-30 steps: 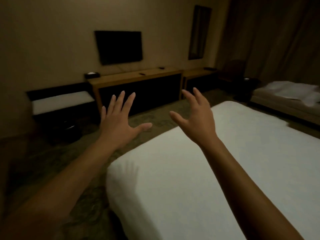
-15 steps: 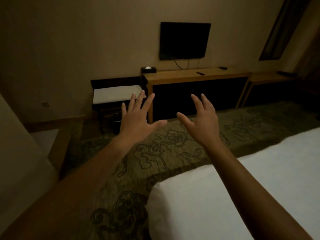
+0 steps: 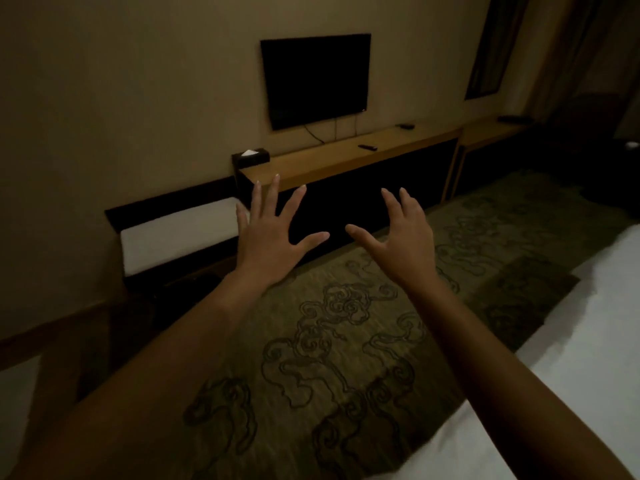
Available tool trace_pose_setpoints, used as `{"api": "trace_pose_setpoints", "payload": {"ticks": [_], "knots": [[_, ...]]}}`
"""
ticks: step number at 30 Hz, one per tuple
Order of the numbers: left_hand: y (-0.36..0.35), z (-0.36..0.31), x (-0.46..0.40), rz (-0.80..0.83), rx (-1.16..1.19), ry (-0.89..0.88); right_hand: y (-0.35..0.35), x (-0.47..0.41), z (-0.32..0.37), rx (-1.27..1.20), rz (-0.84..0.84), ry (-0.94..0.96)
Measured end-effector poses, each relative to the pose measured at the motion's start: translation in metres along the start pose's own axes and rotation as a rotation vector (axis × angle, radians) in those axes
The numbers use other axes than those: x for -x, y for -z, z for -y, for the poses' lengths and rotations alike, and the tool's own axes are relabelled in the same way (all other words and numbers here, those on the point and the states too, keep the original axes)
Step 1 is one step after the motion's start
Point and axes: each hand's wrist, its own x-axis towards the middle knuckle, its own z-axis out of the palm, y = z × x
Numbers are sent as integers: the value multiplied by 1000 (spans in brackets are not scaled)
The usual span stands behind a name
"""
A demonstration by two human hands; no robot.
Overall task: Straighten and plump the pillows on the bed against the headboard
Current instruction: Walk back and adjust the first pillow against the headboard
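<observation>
Two bare arms are reaching forward over patterned carpet (image 3: 329, 341) in a dim room. The left hand (image 3: 268, 242) is spreading its fingers wide; the right hand (image 3: 401, 244) is curling open, holding nothing. The white bed (image 3: 571, 358) is lying at lower right, its edge running diagonally.

Bed (image 3: 571, 358) cut off at right

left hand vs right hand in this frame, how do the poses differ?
The left hand is spread flat, fingers straight and fanned; the right hand is cupped, fingers curled forward. The left hand's thumb sticks out sideways toward the right hand, whose thumb points back at it. Shared: both are raised, empty and touching nothing, in front of the dark desk. No pillows are in view.
</observation>
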Motion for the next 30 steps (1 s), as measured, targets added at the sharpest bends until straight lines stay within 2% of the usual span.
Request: {"api": "trace_pose_setpoints", "payload": {"ticks": [1, 3, 4, 6, 7, 9, 10, 12, 13, 15, 16, 18, 19, 20, 21, 22, 24, 25, 27, 28, 30], "knots": [[-34, 12, -59, 1, 52, -44, -29, -46, -12, 21, -44, -66], [-48, 9, -82, -55, 10, -94, -37, -62, -17, 36, -79, -84], [-89, 12, -140, -46, 66, -132, -65, -110, -39, 58, -127, -141], [-103, 7, -164, -69, 58, -154, -71, -132, -44, 78, -149, -163], [-142, 0, -221, -40, 116, -176, -88, -182, -72, 102, -174, -207], [-153, -2, -243, -68, 93, -212, -89, -203, -77, 140, -192, -185], [-185, -22, -296, -27, 165, -252, -91, -242, -108, 169, -226, -242], [-193, -22, -316, -64, 157, -293, -93, -250, -112, 210, -229, -235], [-224, -61, -371, -1, 260, -339, -80, -282, -149, 255, -265, -326], [-232, -74, -395, -26, 259, -395, -78, -295, -157, 269, -264, -353], [-266, -120, -439, 32, 372, -447, -69, -325, -195, 318, -287, -426], [-276, -140, -457, 5, 361, -506, -68, -344, -204, 335, -280, -422], [-321, -177, -495, 61, 463, -533, -73, -377, -245, 379, -282, -464], [-335, -190, -506, 42, 465, -558, -72, -389, -256, 388, -265, -471], [-337, -188, -507, 19, 449, -557, -72, -393, -259, 404, -268, -451], [-383, -220, -553, 66, 532, -561, -79, -430, -306, 436, -292, -498], [-399, -225, -574, 43, 520, -575, -77, -443, -325, 441, -291, -521], [-436, -259, -623, 92, 575, -592, -78, -478, -370, 455, -316, -591], [-449, -268, -640, 89, 561, -609, -77, -484, -386, 467, -315, -597], [-478, -318, -684, 156, 632, -606, -61, -519, -434, 499, -338, -647], [-485, -337, -693, 132, 638, -640, -48, -531, -452, 528, -353, -648]]}}
